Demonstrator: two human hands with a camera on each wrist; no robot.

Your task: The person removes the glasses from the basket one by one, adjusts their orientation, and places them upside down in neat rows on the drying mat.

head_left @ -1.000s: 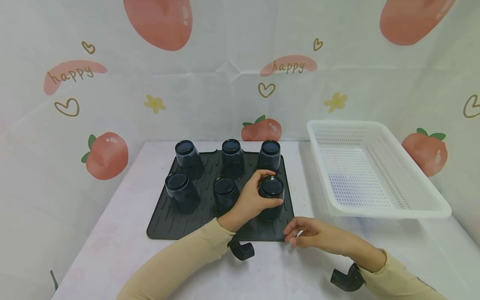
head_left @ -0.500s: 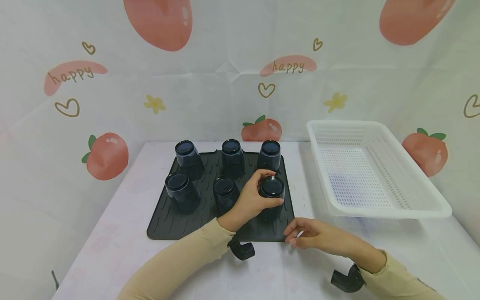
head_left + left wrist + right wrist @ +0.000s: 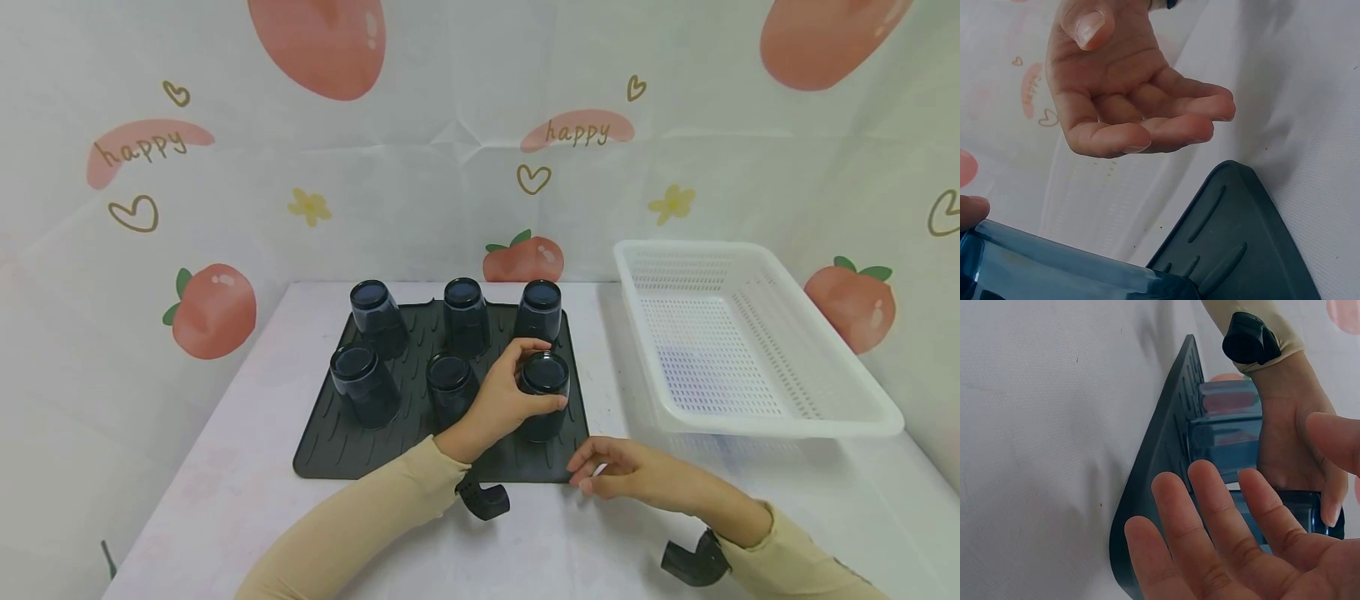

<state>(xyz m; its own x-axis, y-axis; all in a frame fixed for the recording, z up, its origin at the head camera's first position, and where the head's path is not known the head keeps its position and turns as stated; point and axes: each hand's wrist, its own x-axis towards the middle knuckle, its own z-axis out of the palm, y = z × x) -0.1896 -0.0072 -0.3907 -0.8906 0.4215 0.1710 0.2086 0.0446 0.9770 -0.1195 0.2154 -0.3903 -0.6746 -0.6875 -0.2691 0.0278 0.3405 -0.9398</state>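
Observation:
Dark blue, see-through drinking glasses stand upside down in two rows on a black ridged drying mat (image 3: 337,457). My left hand (image 3: 501,408) holds the front right glass (image 3: 544,373), thumb on the near side and fingers round the far side. That glass (image 3: 1066,259) rests on the mat in the left wrist view, a fingertip at its base end. Beside the mat's front right corner is my right hand (image 3: 637,473), fingers loosely bent and nothing in them. The right wrist view shows its spread fingers (image 3: 1210,506) in front of the mat. My left forearm partly hides the front middle glass (image 3: 450,379).
To the right of the mat stands a white perforated plastic basket (image 3: 780,427) with nothing visible inside. Behind the white table (image 3: 225,500) hangs a cloth printed with peaches, hearts and flowers. Each wrist wears a black camera mount (image 3: 697,558).

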